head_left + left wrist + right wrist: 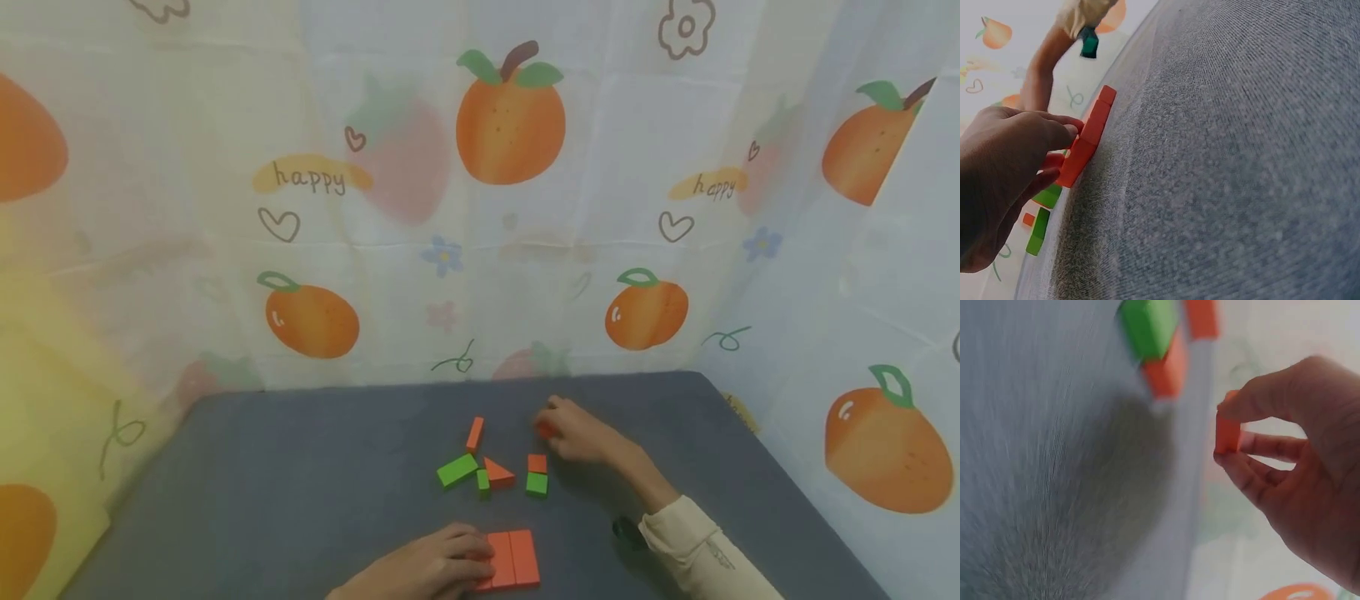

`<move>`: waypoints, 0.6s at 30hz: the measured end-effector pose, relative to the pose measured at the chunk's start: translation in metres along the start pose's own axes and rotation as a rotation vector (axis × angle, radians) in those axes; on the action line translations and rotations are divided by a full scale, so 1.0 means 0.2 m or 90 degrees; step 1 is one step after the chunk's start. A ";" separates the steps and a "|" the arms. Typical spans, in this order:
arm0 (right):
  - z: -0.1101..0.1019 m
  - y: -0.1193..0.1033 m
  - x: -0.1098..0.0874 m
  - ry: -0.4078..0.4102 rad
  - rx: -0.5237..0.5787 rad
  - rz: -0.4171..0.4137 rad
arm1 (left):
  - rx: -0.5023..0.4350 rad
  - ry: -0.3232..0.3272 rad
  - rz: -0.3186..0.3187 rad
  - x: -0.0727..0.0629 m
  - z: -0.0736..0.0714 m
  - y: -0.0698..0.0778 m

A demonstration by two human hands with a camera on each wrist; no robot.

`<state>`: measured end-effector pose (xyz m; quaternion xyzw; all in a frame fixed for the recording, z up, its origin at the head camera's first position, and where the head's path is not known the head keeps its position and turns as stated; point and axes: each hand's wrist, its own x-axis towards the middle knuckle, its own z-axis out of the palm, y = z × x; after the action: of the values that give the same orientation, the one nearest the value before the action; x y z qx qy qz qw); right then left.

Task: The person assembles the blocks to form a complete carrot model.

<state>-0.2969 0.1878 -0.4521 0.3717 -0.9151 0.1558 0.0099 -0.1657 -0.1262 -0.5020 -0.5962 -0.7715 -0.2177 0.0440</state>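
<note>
Flat orange blocks [514, 558] lie side by side near the front of the table. My left hand [435, 562] grips the leftmost one, its fingers covering part of it. In the left wrist view, the thumb is at one side of the orange block [1079, 156] and other fingers are at its far side. Farther back and to the right, my right hand [581, 432] pinches a small orange block [1228, 430] between thumb and fingertips, above the tabletop in the right wrist view. Just in front of this hand, a small orange block [537, 462] touches a green cube [537, 484].
Left of that pair stand an orange triangle [498, 473], a small green block [483, 483], a larger green block [457, 471] and a narrow orange block [475, 434]. A dark green object [628, 533] is by the right cuff. Fruit-printed cloth [480, 317] borders the dark table [300, 475].
</note>
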 end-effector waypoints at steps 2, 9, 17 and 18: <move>-0.03 -0.08 -0.05 0.021 0.044 -0.025 | -0.002 -0.018 -0.015 0.00 -0.01 0.00; -0.06 -0.38 -0.23 0.005 0.121 -0.119 | 0.006 -0.053 -0.048 0.01 -0.03 0.01; 0.11 -0.62 -0.34 -0.148 0.259 -0.184 | 0.009 -0.009 -0.043 -0.01 -0.02 0.01; 0.14 -0.64 -0.34 -0.171 0.293 -0.191 | 0.012 -0.004 -0.044 -0.01 -0.02 0.01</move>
<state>-0.1581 0.1390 -0.4532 0.5127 -0.7838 0.3049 -0.1728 -0.1637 -0.1290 -0.4977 -0.5691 -0.7939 -0.2105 0.0397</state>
